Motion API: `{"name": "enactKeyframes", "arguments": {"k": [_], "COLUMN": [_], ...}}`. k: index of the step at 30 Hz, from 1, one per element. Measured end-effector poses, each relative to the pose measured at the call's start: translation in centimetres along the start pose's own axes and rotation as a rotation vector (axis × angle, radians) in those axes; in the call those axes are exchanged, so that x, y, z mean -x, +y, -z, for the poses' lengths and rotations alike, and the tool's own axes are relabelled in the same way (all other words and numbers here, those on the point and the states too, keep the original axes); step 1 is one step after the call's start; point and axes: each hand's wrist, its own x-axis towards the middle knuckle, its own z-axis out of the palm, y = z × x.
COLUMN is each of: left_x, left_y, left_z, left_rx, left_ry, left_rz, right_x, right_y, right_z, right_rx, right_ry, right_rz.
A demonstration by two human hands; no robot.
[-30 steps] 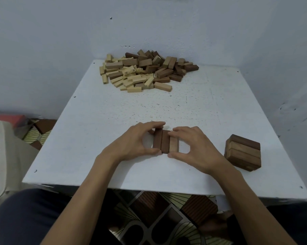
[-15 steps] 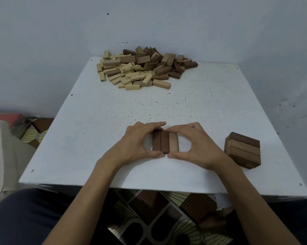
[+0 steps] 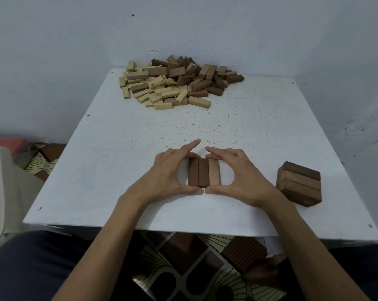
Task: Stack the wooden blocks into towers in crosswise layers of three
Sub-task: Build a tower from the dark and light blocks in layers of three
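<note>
A white table (image 3: 118, 170) is lying under the left hand (image 3: 168, 177) and the right hand (image 3: 246, 177), its speckled top stretching away beyond them and out to both sides. A pale wall (image 3: 53, 61) is rising beyond the hands, past the table's far edge. A side wall (image 3: 346, 83) is closing in to the right of the right hand, showing dark marks. Nearer than the hands, below the table's near edge, brown, cream and black patterned tiles (image 3: 194, 268) are showing. Far left of the left hand a white cushion (image 3: 1, 187) is sitting, with something red (image 3: 7, 142) just beyond it. A dark trouser leg (image 3: 31, 268) is lying nearer than the left hand and to its left.
</note>
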Motion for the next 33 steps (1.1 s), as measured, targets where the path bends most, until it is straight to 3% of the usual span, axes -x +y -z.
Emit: {"name": "enactKeyframes", "arguments": {"k": [13,21,33], "left_x": [0.1,-1.2,-6.9], "left_y": [1.1,5.0,12.2], "left_z": [0.9,1.2,-4.1], "left_rx": [0.005,-0.001,0.034], "left_ry": [0.032,0.016,-0.096], "left_rz": [-0.011,-0.138,-0.264], "right_x": [0.4,3.7,9.8], "right_y": [-1.2,-1.6,3.6], "right_z": [1.0,4.5,10.8], "right_rx": [0.037,0.126,0.113], "right_ry": [0.005,0.095,0.197], "right_rz": [0.020,0.042,-0.084]}}
